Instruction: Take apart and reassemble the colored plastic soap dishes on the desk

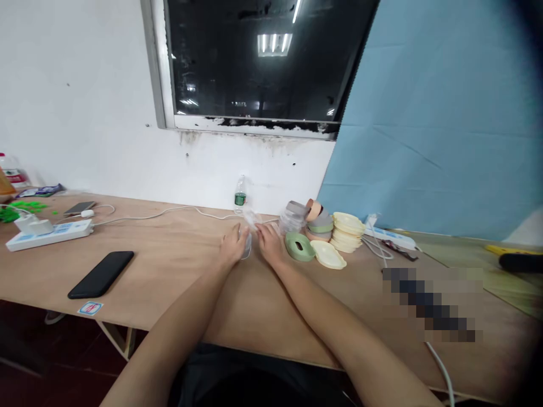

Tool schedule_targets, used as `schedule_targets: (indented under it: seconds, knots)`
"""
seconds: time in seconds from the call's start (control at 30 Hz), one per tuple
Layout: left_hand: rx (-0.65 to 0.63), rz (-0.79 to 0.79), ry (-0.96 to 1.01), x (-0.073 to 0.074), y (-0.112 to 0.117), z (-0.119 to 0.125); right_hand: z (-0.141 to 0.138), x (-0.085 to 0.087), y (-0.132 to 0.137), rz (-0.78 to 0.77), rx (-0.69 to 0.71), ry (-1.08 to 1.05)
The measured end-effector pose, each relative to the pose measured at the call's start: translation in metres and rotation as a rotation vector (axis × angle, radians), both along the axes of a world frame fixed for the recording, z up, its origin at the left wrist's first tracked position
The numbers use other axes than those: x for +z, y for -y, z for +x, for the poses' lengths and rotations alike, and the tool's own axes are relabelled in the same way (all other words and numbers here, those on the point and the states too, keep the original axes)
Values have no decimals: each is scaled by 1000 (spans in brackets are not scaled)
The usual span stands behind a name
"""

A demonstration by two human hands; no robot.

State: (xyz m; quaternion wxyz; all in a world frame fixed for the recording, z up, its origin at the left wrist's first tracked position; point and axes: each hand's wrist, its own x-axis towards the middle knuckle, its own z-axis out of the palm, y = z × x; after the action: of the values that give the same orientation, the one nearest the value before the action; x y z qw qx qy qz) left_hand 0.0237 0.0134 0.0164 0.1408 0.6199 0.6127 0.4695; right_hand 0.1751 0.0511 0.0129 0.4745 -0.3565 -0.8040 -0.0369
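Note:
My left hand is closed round a small clear plastic container low over the table. The fingers of my right hand are pinched on a thin piece of clear plastic film, which sticks up between the hands and is partly blurred. Right of my right hand lie a green oval case with a slot in its top and a cream lid. Behind them stand clear plastic containers, grey, green and peach oval rings, and a stack of cream lids.
An upright plastic bottle stands by the wall. A black phone and a power strip with a white cable are on the left. Another power strip and a blurred-out dark object lie on the right.

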Motion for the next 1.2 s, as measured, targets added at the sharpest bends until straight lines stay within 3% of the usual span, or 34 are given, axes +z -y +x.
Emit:
schedule_targets:
  seconds: [0.1, 0.17, 0.4, 0.87, 1.2]
  knots:
    - [80, -133, -331, -4, 3, -4, 5, -3, -20, -83, -187, -10]
    - [97, -167, -444, -6, 4, -3, 7, -6, -29, -154, -302, 3]
    - [101, -169, -536, -8, 5, -4, 8, -15, -32, -314, -522, 182]
    - [72, -201, -498, -7, 5, -6, 10, -10, -20, -230, -534, 277]
    - [52, -190, -499, -6, 7, -7, 8, -8, -27, -274, -518, 421]
